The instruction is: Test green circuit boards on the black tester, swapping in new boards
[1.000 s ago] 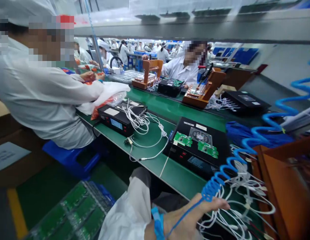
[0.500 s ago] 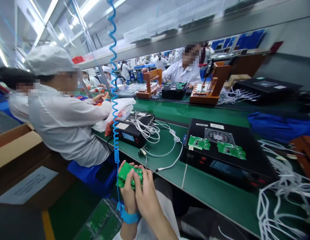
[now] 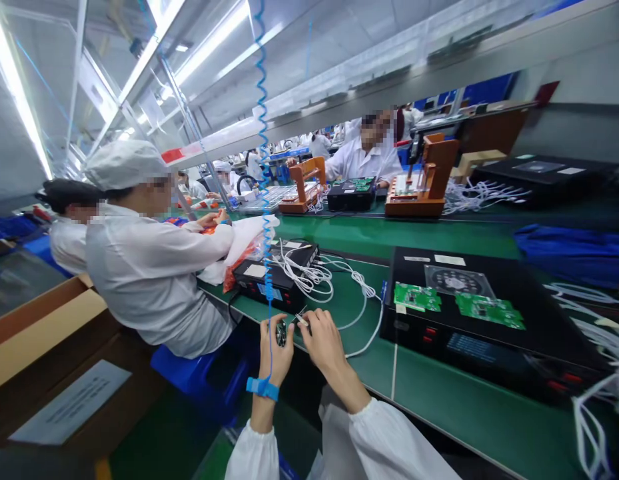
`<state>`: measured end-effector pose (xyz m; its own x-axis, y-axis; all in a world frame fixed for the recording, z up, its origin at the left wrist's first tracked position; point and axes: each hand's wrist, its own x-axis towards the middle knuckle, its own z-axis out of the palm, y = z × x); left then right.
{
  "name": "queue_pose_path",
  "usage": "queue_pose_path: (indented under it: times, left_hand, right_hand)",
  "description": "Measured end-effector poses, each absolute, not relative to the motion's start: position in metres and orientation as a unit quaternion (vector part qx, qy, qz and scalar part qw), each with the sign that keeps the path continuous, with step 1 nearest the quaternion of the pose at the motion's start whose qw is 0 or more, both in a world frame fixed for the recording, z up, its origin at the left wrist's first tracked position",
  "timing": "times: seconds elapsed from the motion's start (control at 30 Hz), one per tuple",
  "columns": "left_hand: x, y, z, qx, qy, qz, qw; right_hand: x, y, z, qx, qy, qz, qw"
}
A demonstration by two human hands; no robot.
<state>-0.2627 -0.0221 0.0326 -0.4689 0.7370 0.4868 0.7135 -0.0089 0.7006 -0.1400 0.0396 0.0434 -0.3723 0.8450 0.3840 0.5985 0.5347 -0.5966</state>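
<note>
In front of me at the bench edge, my left hand (image 3: 275, 357) grips a circuit board (image 3: 280, 333) between thumb and fingers, its component side partly showing. A blue wrist strap (image 3: 262, 388) with a coiled blue cord (image 3: 263, 133) is round that wrist. Close by on the right, my right hand (image 3: 326, 343) pinches a small white connector (image 3: 302, 321) with thin metal parts at its tip. A small gap separates the connector from the board. Most of the board is hidden by my left fingers.
Right of my hands stands a black test box (image 3: 489, 267) carrying two green circuit boards (image 3: 416, 297). White cables (image 3: 309, 270) lie over a smaller black box (image 3: 256, 283). A co-worker in white (image 3: 154, 260) sits at left beside a cardboard box (image 3: 89, 387). Orange fixtures (image 3: 429, 173) stand across the bench.
My hands have moved apart, and the green boards they held together no longer show there. My right hand has taken the small white connector from the bench edge. The view has shifted left.
</note>
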Motion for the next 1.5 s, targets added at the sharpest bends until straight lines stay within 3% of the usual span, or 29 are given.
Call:
queue_pose_path:
  times: [1.27,1.5]
  left_hand:
    - [-0.255,-0.003,0.033,0.559,0.725,0.402,-0.011]
    - [-0.255,-0.005,0.035,0.585,0.719,0.375,0.003]
  right_hand:
    - [-0.121,0.042,0.043,-0.442,-0.832,0.116,0.315]
    - [-0.136,0.060,0.041,-0.419,-0.865,0.098,0.259]
